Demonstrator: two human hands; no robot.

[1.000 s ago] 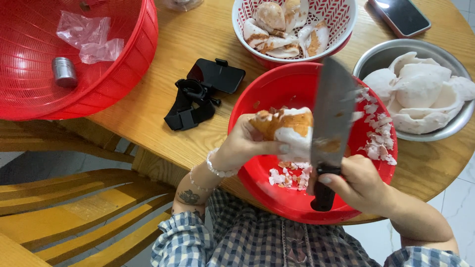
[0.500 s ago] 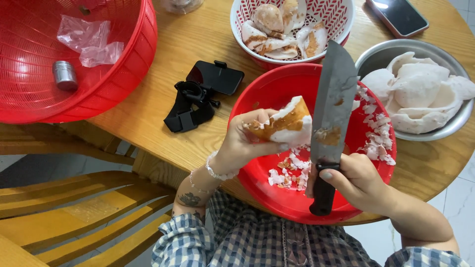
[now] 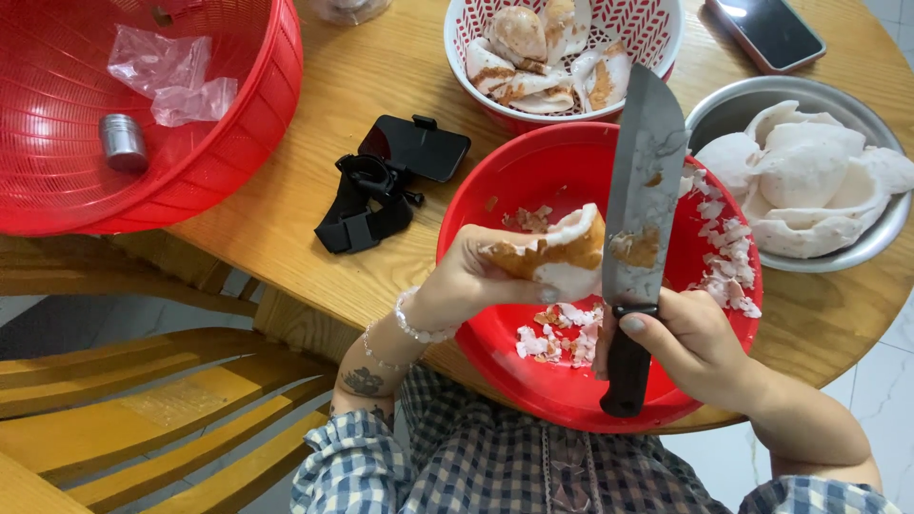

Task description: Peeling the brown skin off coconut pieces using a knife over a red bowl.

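Since half a second ago your left hand (image 3: 476, 276) has tilted the coconut piece (image 3: 557, 255) slightly, and the knife (image 3: 640, 190) has shifted little. Your left hand is curled around that piece, brown skin partly on, above the red basin (image 3: 495, 190). Your right hand (image 3: 690, 343) is closed on the black knife handle, blade pointing away, its flat side just beside the piece. Peelings (image 3: 562, 333) litter the basin. Peeled white pieces fill the metal bowl (image 3: 724, 105) on the right; unpeeled ones wait in the patterned bowl (image 3: 657, 29) beyond, so some work appears left. You work at the desk's (image 3: 381, 76) near rim, hemmed by bowls; a black strap mount (image 3: 381, 190) lies left.
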